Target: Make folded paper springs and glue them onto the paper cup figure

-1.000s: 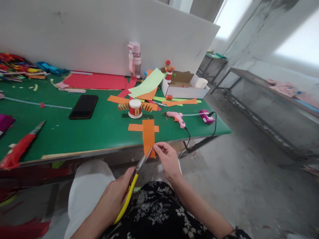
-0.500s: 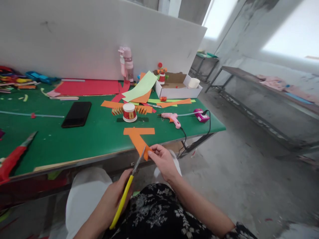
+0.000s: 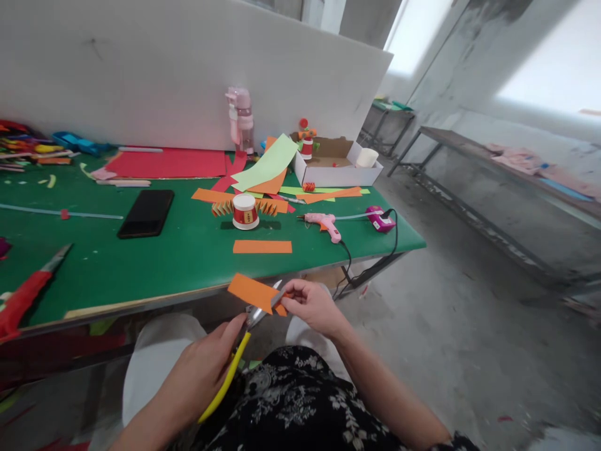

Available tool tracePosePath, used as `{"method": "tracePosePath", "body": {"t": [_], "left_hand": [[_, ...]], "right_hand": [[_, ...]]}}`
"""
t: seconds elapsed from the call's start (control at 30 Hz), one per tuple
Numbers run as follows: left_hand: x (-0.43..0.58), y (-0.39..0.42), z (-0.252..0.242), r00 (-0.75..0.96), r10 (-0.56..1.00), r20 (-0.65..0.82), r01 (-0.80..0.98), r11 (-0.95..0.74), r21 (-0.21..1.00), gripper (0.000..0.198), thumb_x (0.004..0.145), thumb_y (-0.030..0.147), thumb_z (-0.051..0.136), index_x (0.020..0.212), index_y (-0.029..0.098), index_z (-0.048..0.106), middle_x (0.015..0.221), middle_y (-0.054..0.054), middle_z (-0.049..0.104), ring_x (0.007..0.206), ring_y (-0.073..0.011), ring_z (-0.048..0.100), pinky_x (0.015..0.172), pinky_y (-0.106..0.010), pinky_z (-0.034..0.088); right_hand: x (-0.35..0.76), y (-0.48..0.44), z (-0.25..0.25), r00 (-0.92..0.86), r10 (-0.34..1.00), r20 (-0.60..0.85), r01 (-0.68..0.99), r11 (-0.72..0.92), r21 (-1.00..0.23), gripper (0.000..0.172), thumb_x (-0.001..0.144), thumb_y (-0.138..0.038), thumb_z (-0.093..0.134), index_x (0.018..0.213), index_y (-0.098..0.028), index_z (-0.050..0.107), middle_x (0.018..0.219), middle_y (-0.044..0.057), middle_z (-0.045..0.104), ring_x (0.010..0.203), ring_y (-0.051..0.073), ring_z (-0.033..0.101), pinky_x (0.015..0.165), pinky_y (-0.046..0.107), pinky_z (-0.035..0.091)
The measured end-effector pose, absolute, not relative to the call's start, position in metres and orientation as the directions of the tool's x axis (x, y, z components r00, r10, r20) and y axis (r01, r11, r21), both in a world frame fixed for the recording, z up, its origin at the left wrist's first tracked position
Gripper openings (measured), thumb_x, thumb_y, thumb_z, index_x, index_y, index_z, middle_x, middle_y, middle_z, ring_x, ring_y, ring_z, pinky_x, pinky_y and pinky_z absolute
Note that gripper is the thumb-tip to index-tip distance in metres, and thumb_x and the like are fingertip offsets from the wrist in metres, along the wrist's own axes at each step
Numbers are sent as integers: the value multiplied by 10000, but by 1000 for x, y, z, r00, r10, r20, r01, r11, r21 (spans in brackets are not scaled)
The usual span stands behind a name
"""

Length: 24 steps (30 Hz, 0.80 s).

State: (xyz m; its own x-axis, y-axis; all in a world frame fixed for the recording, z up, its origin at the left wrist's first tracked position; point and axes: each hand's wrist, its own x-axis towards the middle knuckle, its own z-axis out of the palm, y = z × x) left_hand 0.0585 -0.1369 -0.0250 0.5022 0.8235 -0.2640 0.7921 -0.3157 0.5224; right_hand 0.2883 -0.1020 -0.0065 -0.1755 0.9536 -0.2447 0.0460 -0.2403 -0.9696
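My left hand (image 3: 206,357) is closed around yellow-handled scissors (image 3: 225,385), whose blades are spread around an orange paper strip (image 3: 251,292). My right hand (image 3: 312,305) pinches that strip at its right end, close to the blade tips. Both hands are just off the table's front edge, above my lap. Beyond them, a second orange strip (image 3: 262,247) lies flat on the green table (image 3: 197,260). Behind it stands a red and white paper cup (image 3: 245,213) with folded orange paper out on both sides.
A pink glue gun (image 3: 323,224) with a cord lies to the right, near a purple box (image 3: 379,219). Red-handled scissors (image 3: 28,297) and a black phone (image 3: 146,213) are on the left. Farther back are a white box (image 3: 338,176), a pink bottle (image 3: 241,119) and coloured paper.
The scissors' blades have opened around the strip. The held strip has swung to a flatter angle, its far end now away from the strip lying on the table.
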Motion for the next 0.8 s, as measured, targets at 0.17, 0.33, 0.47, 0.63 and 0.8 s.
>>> {"method": "tracePosePath", "body": {"t": [0.17, 0.33, 0.47, 0.63, 0.8], "left_hand": [[58, -138, -23, 531, 801, -278, 791, -351, 500, 553, 844, 145, 283, 1385, 202, 379, 1223, -159, 648, 1023, -286, 674, 809, -390, 525], [62, -137, -15, 519, 779, -351, 822, -344, 453, 563, 840, 142, 297, 1396, 172, 382, 1229, -181, 641, 1006, -307, 680, 810, -418, 532], [62, -136, -14, 514, 777, -364, 836, -358, 417, 569, 837, 132, 289, 1396, 148, 395, 1219, -199, 640, 995, -322, 682, 809, -441, 532], [60, -138, -21, 518, 792, -323, 830, -375, 412, 552, 849, 152, 293, 1390, 178, 399, 1199, -179, 647, 966, -306, 689, 788, -417, 530], [58, -138, -23, 526, 793, -306, 819, -376, 433, 554, 841, 162, 320, 1388, 212, 399, 1167, -151, 661, 952, -289, 693, 773, -384, 525]], "right_hand": [[292, -103, -9, -227, 945, -237, 52, -231, -972, 57, 722, -203, 620, 752, -170, 655, 671, -14, 659, 627, 113, 588, 612, 241, 438], [287, -107, -10, -276, 932, -235, -101, -271, -957, 39, 753, -229, 601, 771, -194, 596, 686, -26, 667, 651, 124, 633, 683, 270, 497], [286, -108, -9, -312, 905, -290, -109, -337, -935, 67, 732, -205, 602, 779, -189, 556, 640, -49, 641, 547, 98, 617, 593, 228, 472], [290, -107, -6, -259, 921, -292, -58, -317, -947, 49, 714, -177, 614, 761, -178, 600, 631, -48, 628, 514, 76, 576, 544, 203, 434], [292, -106, -4, -261, 924, -279, -3, -289, -957, 58, 703, -178, 614, 742, -174, 656, 631, -38, 633, 513, 75, 560, 536, 205, 429]]}}
